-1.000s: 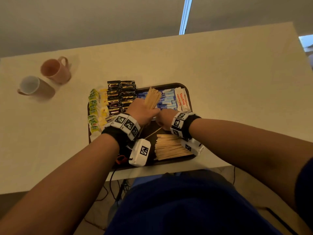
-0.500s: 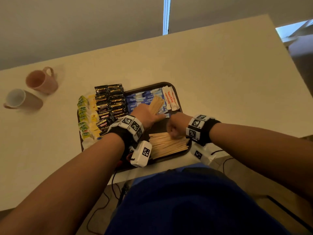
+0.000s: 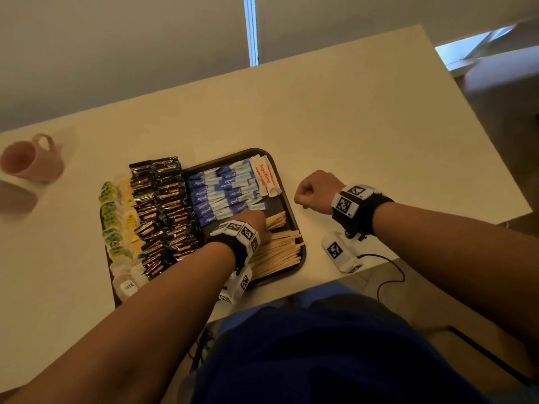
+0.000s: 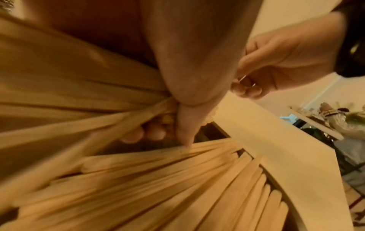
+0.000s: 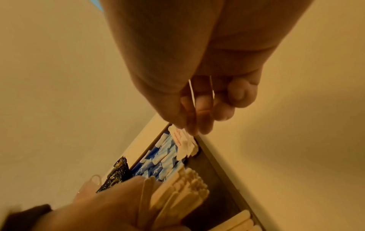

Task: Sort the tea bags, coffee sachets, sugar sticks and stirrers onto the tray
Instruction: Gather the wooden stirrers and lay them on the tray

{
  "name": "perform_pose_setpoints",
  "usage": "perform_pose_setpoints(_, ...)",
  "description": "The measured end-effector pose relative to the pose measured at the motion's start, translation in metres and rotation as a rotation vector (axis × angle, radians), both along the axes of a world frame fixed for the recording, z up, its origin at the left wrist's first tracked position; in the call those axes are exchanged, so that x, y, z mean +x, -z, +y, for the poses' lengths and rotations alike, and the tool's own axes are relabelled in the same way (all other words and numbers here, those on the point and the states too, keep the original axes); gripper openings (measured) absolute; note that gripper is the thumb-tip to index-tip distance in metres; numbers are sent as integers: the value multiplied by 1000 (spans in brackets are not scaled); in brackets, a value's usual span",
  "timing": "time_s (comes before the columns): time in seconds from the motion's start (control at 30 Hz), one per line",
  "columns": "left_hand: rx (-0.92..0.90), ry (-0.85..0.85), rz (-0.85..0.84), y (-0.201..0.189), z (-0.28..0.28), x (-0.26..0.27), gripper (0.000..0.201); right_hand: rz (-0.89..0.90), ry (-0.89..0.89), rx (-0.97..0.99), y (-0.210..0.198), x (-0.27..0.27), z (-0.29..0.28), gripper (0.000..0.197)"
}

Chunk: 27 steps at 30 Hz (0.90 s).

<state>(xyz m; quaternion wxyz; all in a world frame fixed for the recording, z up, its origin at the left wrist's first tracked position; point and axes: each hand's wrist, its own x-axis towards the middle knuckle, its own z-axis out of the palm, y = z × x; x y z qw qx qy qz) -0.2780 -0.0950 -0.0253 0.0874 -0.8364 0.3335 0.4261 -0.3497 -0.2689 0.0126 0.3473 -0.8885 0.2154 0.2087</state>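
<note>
- Nearest the table edge, on the tray (image 3: 294,217): loose stirrers (image 3: 277,255), laid flat.
- Just beyond: left hand (image 3: 252,221), grip curled round a bundle of stirrers (image 3: 275,221), now lowered beside that pile; a second ago it was raised over the sugar sticks (image 3: 224,191).
- Right of the tray: right hand (image 3: 313,189), withdrawn, fingers curled round a thin band, apparently off the bundle.
- Far left: coffee sachets (image 3: 163,211), tea bags (image 3: 116,220), already placed. Sorting looks nearly complete.

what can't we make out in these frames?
- Head view: left hand fingers hidden under its own back; grip on the stirrers unseen.
- Left wrist view: stirrers motion-blurred.
- Thin loop in right hand: too small to identify.
- Head view: second mug blurred, cut by left edge.
</note>
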Motion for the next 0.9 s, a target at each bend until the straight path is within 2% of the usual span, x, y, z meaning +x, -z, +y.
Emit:
perform_pose_setpoints(0.27,-26,13,-43,-2,-13,1,47,-23,-11,23,-4,2,-6,18)
perform_pose_setpoints(0.43,-47,-23,-48,-8,-10,1,53,0,-120,-51,-5,7,3,18)
perform_pose_setpoints(0.57,-90,-52,-18,-13,-6,2,58,221,-177,-131,3,4,8,17)
perform_pose_setpoints(0.7,-122,-72,12,-18,-3,3,56,436,-182,-76,10,-4,18,19)
perform_pose_setpoints(0.9,-189,-95,49,-22,3,5,49,435,-59,-18,13,-3,23,12)
